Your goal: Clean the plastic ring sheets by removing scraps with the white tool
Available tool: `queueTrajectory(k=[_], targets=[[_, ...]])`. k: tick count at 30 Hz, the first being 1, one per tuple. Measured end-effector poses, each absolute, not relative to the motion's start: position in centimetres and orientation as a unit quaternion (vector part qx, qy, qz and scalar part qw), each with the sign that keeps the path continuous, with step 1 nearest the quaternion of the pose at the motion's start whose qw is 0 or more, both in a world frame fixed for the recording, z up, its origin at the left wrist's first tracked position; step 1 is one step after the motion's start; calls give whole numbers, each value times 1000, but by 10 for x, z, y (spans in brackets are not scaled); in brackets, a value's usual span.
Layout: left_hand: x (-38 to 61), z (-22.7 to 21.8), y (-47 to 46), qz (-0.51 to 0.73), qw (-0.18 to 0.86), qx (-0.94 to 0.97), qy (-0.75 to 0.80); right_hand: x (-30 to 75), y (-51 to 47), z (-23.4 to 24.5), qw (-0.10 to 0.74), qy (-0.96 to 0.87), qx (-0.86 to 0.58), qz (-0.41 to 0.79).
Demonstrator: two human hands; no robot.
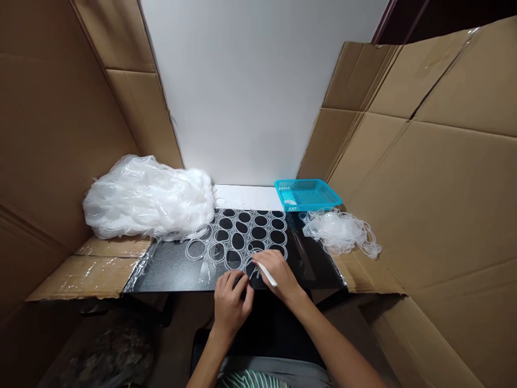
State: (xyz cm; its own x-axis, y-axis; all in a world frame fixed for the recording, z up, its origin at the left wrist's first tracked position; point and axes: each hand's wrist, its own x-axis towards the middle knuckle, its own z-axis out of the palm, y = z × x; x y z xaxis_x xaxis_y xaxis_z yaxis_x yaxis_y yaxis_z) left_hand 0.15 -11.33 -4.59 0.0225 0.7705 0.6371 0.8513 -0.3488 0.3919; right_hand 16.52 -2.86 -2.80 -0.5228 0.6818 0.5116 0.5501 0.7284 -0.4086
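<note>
- the right hand [278, 272] is holding a slim white tool [268, 275] in its closed fingers.
- the slim white tool is slanting from far left to near right, over the near right part of the ring sheet [249, 237].
- the left hand [234, 299] is curling its fingers at the tabletop [173, 267] edge; whether they're gripping anything, i can't tell.
- loose rings [339, 231] are lying right, near the blue basket [319, 206].
</note>
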Motion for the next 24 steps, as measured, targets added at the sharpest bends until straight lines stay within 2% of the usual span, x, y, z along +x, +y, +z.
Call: queueTrajectory(k=[7,11,15,18,20,24], targets=[[5,-45,-111,-391,57,-707,-586,169,33,-7,354,-840,-404,74],[5,-47,-110,-395,62,-712,-577,173,68,-1,345,-811,-469,60],[5,-44,-110,-384,59,-719,-576,184,93,7,372,-751,-541,75],[-3,-41,-113,-378,20,-746,-548,181,85,10,408,-707,-566,115],[-15,-42,-117,-399,-6,-752,-525,169,63,9,420,-721,-524,173],[-43,-46,-124,-384,26,-733,-561,133,6,-5,368,-780,-407,302]])
